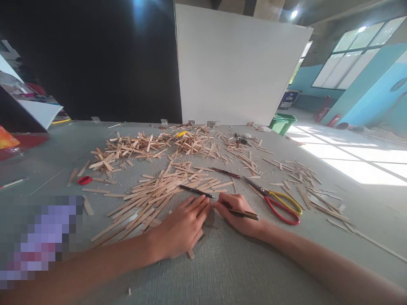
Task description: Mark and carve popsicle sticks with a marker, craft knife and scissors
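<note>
My right hand [237, 214] is closed around a slim, dark pen [244, 214], whose rear end slants out to the right above the table. Its tip is hidden by my fingers. My left hand [184, 224] lies palm down, fingertips almost touching my right hand, holding a wooden craft stick [190, 254] against the table; most of that stick is covered. Just beyond my fingertips lies a second dark pen [195, 190]. A loose heap of craft sticks [155, 192] spreads left of it. Farther back rests a dark reddish pen [225, 172].
Scissors [276, 203] with red and yellow handles lie right of my right hand. Piles of cut sticks [136, 146] line the back, with a yellow tool [181, 134] among them. A red ring-shaped thing [84, 180] is at left. Black and white panels [235, 67] stand behind.
</note>
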`<state>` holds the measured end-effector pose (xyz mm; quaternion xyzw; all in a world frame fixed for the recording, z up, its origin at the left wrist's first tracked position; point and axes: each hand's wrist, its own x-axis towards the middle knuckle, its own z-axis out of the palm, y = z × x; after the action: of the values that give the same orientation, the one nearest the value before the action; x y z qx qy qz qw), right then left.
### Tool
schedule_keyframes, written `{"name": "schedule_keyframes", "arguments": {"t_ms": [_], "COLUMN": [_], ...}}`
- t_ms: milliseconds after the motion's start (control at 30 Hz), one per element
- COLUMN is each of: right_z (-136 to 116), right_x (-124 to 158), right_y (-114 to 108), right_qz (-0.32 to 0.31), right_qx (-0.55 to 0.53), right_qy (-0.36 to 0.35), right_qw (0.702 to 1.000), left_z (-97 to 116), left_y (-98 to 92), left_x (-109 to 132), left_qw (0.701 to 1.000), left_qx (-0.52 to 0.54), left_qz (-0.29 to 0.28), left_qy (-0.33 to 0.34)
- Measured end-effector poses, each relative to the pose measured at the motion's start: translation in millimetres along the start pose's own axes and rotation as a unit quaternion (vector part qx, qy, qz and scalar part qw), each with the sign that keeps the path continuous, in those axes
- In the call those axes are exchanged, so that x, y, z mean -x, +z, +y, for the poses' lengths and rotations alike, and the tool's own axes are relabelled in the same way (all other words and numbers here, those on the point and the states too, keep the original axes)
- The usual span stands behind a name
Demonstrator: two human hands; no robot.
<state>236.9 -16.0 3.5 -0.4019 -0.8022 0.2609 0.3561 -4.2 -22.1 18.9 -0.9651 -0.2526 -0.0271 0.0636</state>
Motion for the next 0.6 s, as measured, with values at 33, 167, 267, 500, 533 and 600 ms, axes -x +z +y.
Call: {"name": "schedule_keyframes", "arguments": {"t_ms": [33, 167, 267, 500, 533, 600], "right_z": [-0.1, -0.9, -0.7, 0.4, 0.3, 0.0], "right_x": [-0.2, -0.9, -0.7, 1.1, 1.1, 1.0], "right_y": [0.0, 0.3, -0.1, -0.3, -0.2, -0.1], "right_qz": [0.002, 0.001, 0.000, -0.002, -0.001, -0.001], "right_qx": [0.001, 0.004, 0.009, 0.008, 0.007, 0.006], "right_qy": [0.000, 0.004, 0.009, 0.015, 0.017, 0.020], "right_qw": [1.000, 1.000, 1.000, 1.000, 1.000, 1.000], "left_z": [0.4, 1.4, 0.7, 0.2, 0.5, 0.9], "left_y": [-0.9, -2.3, 0.0, 0.8, 0.3, -0.5], "left_x": [-0.3, -1.3, -0.9, -1.1, -1.4, -2.0], "left_qw": [1.000, 1.000, 1.000, 1.000, 1.000, 1.000], "left_qx": [0.000, 0.011, 0.019, 0.008, 0.006, 0.001], "left_qz": [-0.005, -0.005, 0.009, 0.009, 0.008, 0.010], "left_qy": [-0.001, -0.005, -0.007, -0.002, 0.000, 0.002]}}
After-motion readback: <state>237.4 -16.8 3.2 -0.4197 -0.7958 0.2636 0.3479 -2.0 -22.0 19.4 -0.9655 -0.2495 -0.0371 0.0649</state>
